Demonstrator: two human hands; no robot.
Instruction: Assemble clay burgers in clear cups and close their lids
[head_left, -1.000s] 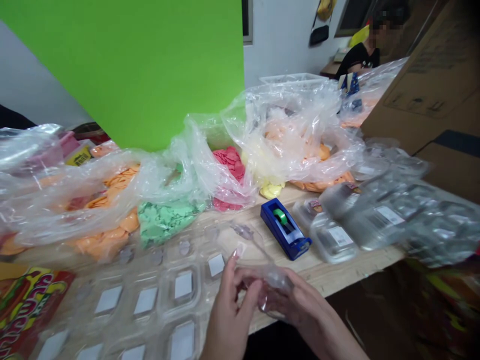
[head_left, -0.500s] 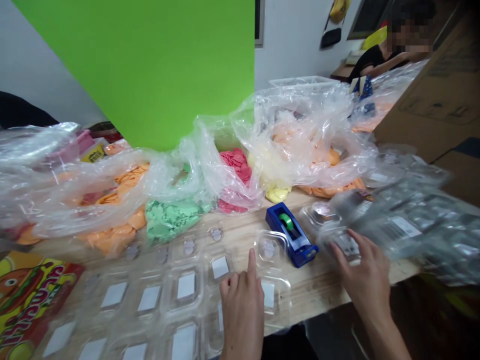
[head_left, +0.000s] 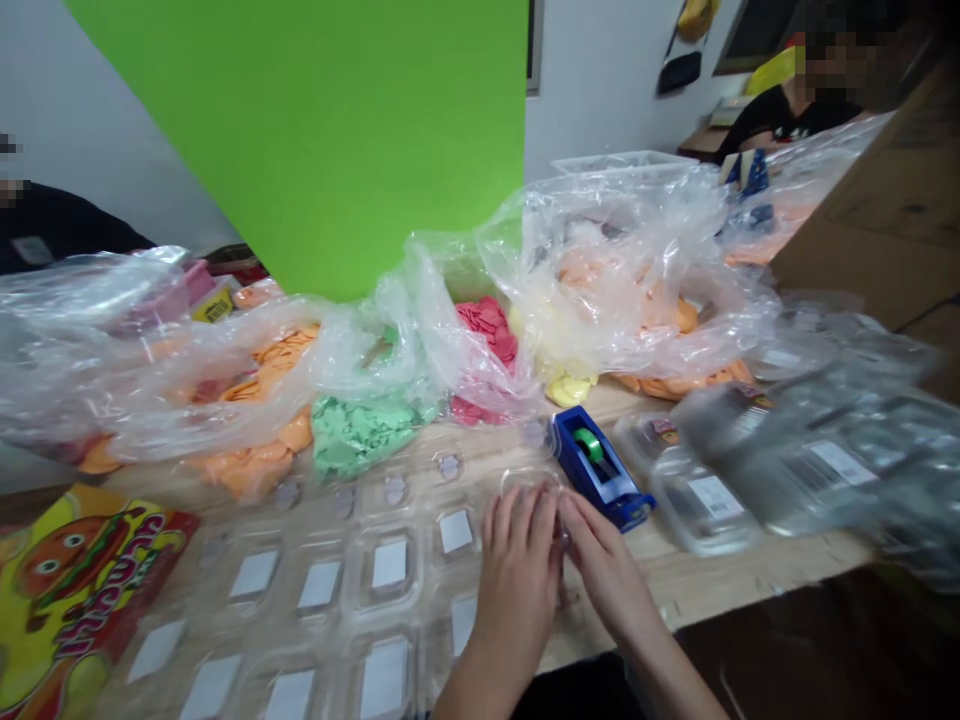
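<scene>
My left hand (head_left: 523,565) lies over a clear plastic container (head_left: 529,482), fingers side by side and bent down onto it. From the other side my right hand (head_left: 604,560) meets it, fingertips pressed against the same container. Most of that container is hidden under both hands. Just beyond my right hand stands a blue tape dispenser (head_left: 604,470) with a green roll. To the left of my hands, open clear containers stand in rows, several with a white card, such as this white card (head_left: 389,564).
Closed clear containers (head_left: 705,500) are stacked at the right. Behind are plastic bags of orange, green (head_left: 367,435), pink (head_left: 487,335) and yellow pieces. A colourful printed package (head_left: 82,590) lies at the left, a cardboard box (head_left: 862,220) stands right. People sit at both far sides.
My right hand has moved left from the containers by the stack to meet my left hand. My left hand has gone from a pointing finger to fingers over the container.
</scene>
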